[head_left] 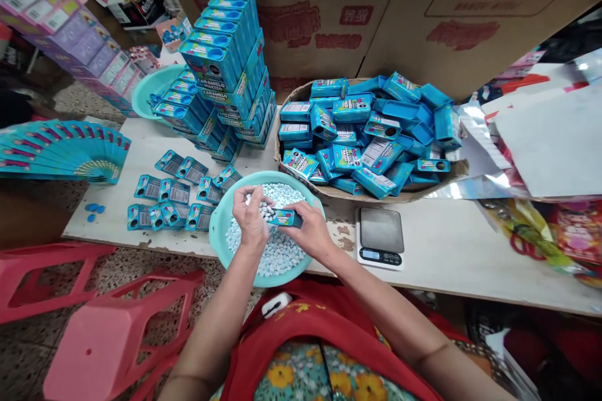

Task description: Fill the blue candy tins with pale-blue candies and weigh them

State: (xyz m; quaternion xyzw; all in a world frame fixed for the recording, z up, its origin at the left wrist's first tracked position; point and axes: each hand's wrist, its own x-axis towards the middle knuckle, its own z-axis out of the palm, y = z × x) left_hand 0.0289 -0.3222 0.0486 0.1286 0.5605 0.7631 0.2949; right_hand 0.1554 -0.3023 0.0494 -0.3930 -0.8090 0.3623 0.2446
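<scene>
My right hand (310,232) grips a small blue candy box (285,218) over a teal bowl (217,225) filled with small white-blue candies (277,250). My left hand (251,216) is closed in a pinch at the box's open end, with several candies in its fingers. Both hands hover above the bowl, at the near edge of the white table (451,250).
A wicker basket (348,193) of loose blue boxes sits behind the bowl. Stacked blue boxes (230,69) stand at the back left, and flat boxes (174,197) lie left of the bowl. A small digital scale (380,237) sits on the right. Pink plastic stools (108,332) stand on the floor at left.
</scene>
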